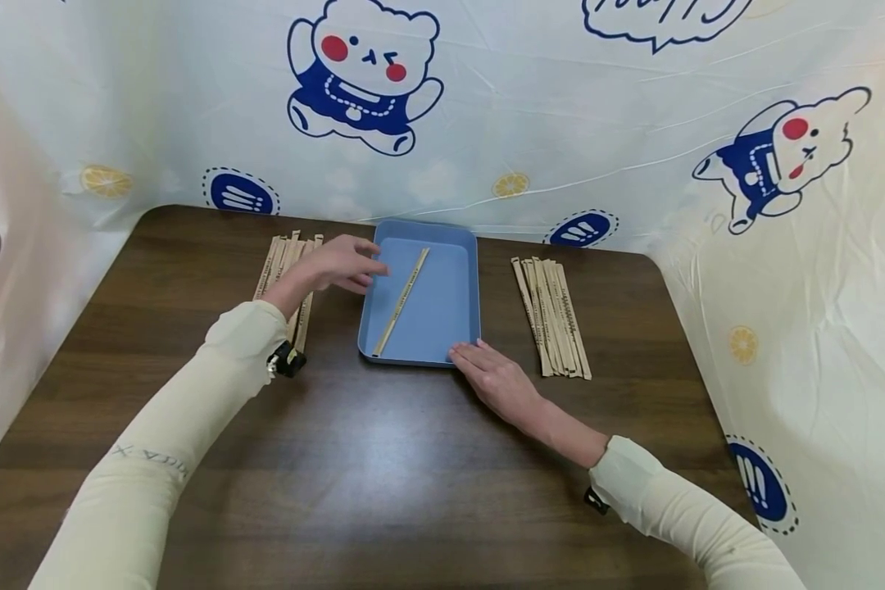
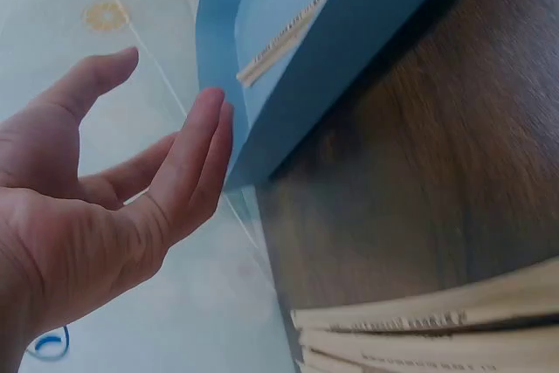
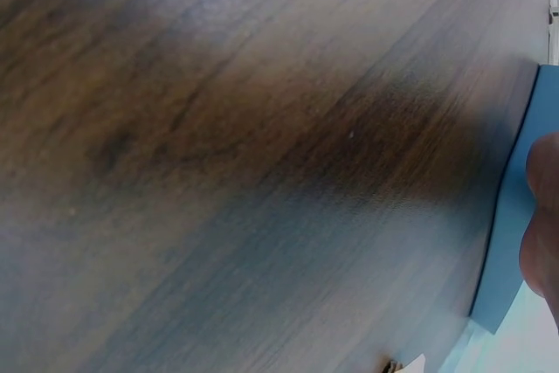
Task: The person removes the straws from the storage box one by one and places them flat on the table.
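In the head view a blue tray (image 1: 446, 295) lies on the table with one slim, printed, paper-wrapped stick (image 1: 401, 303) slanting across its left half. My left hand (image 1: 342, 264) reaches over the tray's left edge, its fingers spread and loosely bent. The left wrist view shows nothing held by that hand (image 2: 105, 207), and the stick (image 2: 284, 38) apart from its fingertips. With fairly straight fingers, my right hand (image 1: 497, 381) touches the tray's near right corner. Only part of this hand (image 3: 546, 224) appears against the tray's blue wall (image 3: 515, 207) in the right wrist view.
A group of similar wrapped sticks (image 1: 275, 262) lies left of the tray, partly hidden under my left forearm. Another group (image 1: 553, 319) lies to the right. Behind the dark wooden table (image 1: 383, 483) hangs a printed sheet (image 1: 501, 106), which also covers both sides.
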Demonstrator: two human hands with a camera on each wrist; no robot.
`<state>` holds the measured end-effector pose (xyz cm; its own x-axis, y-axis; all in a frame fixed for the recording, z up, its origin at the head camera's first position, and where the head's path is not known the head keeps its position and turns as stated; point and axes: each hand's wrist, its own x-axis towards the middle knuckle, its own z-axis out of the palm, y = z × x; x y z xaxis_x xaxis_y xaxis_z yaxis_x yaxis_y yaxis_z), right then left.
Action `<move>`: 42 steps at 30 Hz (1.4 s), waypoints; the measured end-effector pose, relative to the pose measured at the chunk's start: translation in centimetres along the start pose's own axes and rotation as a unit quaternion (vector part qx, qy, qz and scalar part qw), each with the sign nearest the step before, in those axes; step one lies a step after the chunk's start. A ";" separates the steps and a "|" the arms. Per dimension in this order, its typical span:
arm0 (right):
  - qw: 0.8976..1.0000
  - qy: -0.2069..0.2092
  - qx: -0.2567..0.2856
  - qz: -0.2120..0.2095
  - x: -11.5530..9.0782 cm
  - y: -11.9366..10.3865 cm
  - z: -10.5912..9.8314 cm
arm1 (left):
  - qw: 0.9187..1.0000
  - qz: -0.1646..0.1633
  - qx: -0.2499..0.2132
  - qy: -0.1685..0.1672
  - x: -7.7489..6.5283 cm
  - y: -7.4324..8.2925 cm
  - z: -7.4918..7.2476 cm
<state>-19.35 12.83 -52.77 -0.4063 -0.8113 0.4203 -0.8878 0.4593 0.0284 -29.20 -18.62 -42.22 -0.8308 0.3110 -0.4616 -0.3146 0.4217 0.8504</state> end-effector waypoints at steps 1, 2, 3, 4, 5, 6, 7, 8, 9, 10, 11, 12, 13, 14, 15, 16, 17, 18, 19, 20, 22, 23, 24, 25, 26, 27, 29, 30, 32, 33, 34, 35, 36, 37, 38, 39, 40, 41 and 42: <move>1.000 0.002 0.001 0.000 0.0 0.0 0.0 | 1.000 0.002 0.002 -0.006 0.3 0.1 0.3; 1.000 0.003 0.002 0.000 0.0 0.0 0.0 | 1.000 0.005 0.007 -0.012 0.5 0.2 0.5; 1.000 0.004 0.004 0.000 0.0 0.0 0.1 | 1.000 0.007 0.013 -0.016 0.8 0.2 0.7; 1.000 0.005 0.004 0.000 0.0 0.0 0.1 | 1.000 0.009 0.021 -0.020 1.0 0.2 1.0; 1.000 0.004 0.005 0.000 0.1 0.0 0.1 | 0.999 0.008 0.026 -0.021 1.2 0.2 1.2; 1.000 0.003 0.006 0.001 0.1 0.0 0.1 | 0.999 0.007 0.032 -0.020 1.4 0.2 1.5; 1.000 0.002 0.006 0.002 0.1 0.0 0.1 | 0.999 0.007 0.042 -0.018 1.6 0.2 1.7; 1.000 0.000 0.006 0.003 0.1 0.0 0.1 | 0.998 0.006 0.052 -0.015 1.8 0.2 1.9; 1.000 -0.001 0.005 0.003 0.1 0.1 0.1 | 0.998 0.005 0.059 -0.012 2.0 0.2 2.2; 1.000 -0.002 0.004 0.003 0.1 0.1 0.1 | 0.998 0.003 0.064 -0.009 2.1 0.3 2.5; 1.000 -0.003 0.003 0.004 0.1 0.1 0.1 | 0.997 0.003 0.073 -0.006 2.3 0.3 2.8; 1.000 -0.002 0.002 0.004 0.0 0.1 0.1 | 0.997 0.002 0.082 -0.004 2.5 0.3 3.0; 1.000 -0.001 0.001 0.003 0.1 0.1 0.0 | 0.996 0.001 0.090 0.000 2.6 0.3 3.2; 1.000 -0.001 0.000 0.002 0.1 0.1 0.0 | 0.996 0.000 0.092 0.004 2.8 0.3 3.4; 1.000 -0.001 -0.001 0.002 0.1 0.1 0.0 | 0.995 0.000 0.097 0.007 2.9 0.3 3.6; 1.000 -0.001 -0.001 0.002 0.1 0.1 0.0 | 0.995 -0.001 0.104 0.010 3.0 0.3 3.8; 1.000 -0.001 -0.001 0.002 0.1 0.1 0.0 | 0.994 -0.001 0.112 0.014 3.2 0.3 4.0; 1.000 -0.001 -0.001 0.003 0.1 0.1 0.0 | 0.993 -0.002 0.117 0.017 3.3 0.3 4.2; 1.000 -0.001 0.000 0.003 0.1 0.1 0.0 | 0.992 -0.004 0.124 0.020 3.5 0.2 4.4; 1.000 -0.002 0.000 0.004 0.1 0.1 -0.1 | 0.991 -0.004 0.131 0.022 3.6 0.2 4.6; 1.000 -0.004 0.001 0.004 0.1 0.0 -0.1 | 0.988 -0.007 0.150 0.028 3.9 0.1 4.9; 1.000 -0.005 0.001 0.005 0.1 0.0 -0.1 | 0.987 -0.009 0.158 0.031 4.1 0.1 5.0; 1.000 -0.007 0.001 0.005 0.1 0.0 -0.2 | 0.986 -0.010 0.166 0.035 4.2 0.1 5.1; 1.000 -0.008 0.001 0.006 0.1 0.0 -0.2 | 0.984 -0.010 0.175 0.039 4.3 0.1 5.2; 1.000 -0.008 0.001 0.006 0.1 -0.1 -0.2 | 0.982 -0.010 0.182 0.043 4.4 0.1 5.3; 1.000 -0.008 0.000 0.007 0.1 0.0 -0.2 | 0.981 -0.011 0.189 0.048 4.5 0.2 5.3; 1.000 -0.006 -0.001 0.007 0.1 0.0 -0.3 | 0.978 -0.012 0.201 0.054 4.6 0.2 5.5; 1.000 -0.005 -0.003 0.007 0.1 0.0 -0.3 | 0.976 -0.011 0.208 0.057 4.7 0.2 5.5; 1.000 -0.003 -0.005 0.007 0.1 0.0 -0.3 | 0.975 -0.009 0.214 0.065 4.8 0.2 5.7; 1.000 -0.003 -0.006 0.006 0.1 0.0 -0.3 | 0.973 -0.005 0.219 0.070 4.9 0.2 5.8; 1.000 -0.002 -0.006 0.006 0.1 0.0 -0.3 | 0.973 0.001 0.220 0.073 5.0 0.2 5.8; 1.000 -0.001 -0.006 0.006 0.2 0.0 -0.3 | 0.972 0.008 0.220 0.079 5.1 0.1 6.0; 1.000 -0.002 -0.005 0.006 0.1 0.0 -0.3 | 0.971 0.015 0.225 0.085 5.1 0.1 6.1; 1.000 -0.002 -0.005 0.006 0.1 0.0 -0.3 | 0.969 0.023 0.228 0.090 5.2 0.0 6.2; 1.000 -0.002 -0.004 0.006 0.1 0.0 -0.3 | 0.968 0.031 0.229 0.096 5.3 -0.1 6.3; 1.000 -0.004 -0.003 0.006 0.2 0.0 -0.3 | 0.967 0.038 0.233 0.100 5.4 -0.1 6.5; 1.000 -0.004 -0.002 0.006 0.2 -0.1 -0.3 | 0.965 0.044 0.235 0.104 5.4 -0.2 6.6; 1.000 -0.006 -0.001 0.007 0.1 -0.1 -0.3 | 0.963 0.048 0.241 0.109 5.5 -0.2 6.7; 1.000 -0.007 0.000 0.008 0.1 -0.1 -0.3 | 0.961 0.051 0.247 0.112 5.5 -0.2 6.8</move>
<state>-19.26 12.76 -52.47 -0.4235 -0.8088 0.4079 -0.8812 0.4723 0.0215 -30.53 -11.19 -46.66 -0.9414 0.2044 -0.2683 -0.0155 0.7685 0.6396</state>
